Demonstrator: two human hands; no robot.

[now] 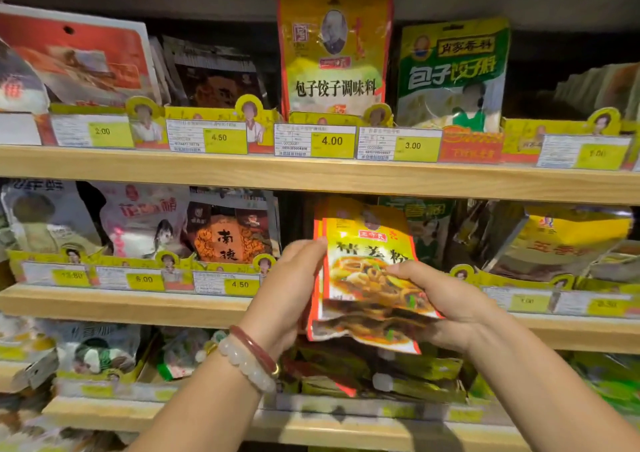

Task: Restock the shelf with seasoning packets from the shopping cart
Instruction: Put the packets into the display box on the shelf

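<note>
I hold a small stack of yellow-and-red seasoning packets upright in front of the middle wooden shelf, at a gap between the orange packet and the green one. My left hand, with two bracelets on the wrist, grips the stack's left edge. My right hand grips its lower right part, thumb on the front. The packets' lower ends are crumpled. The shopping cart is out of view.
The upper shelf carries a tall yellow packet, a green packet and price tags reading 2.00 to 4.50. An orange-patterned packet stands left of the gap, yellow packets lean at right. The lowest shelf holds more packets.
</note>
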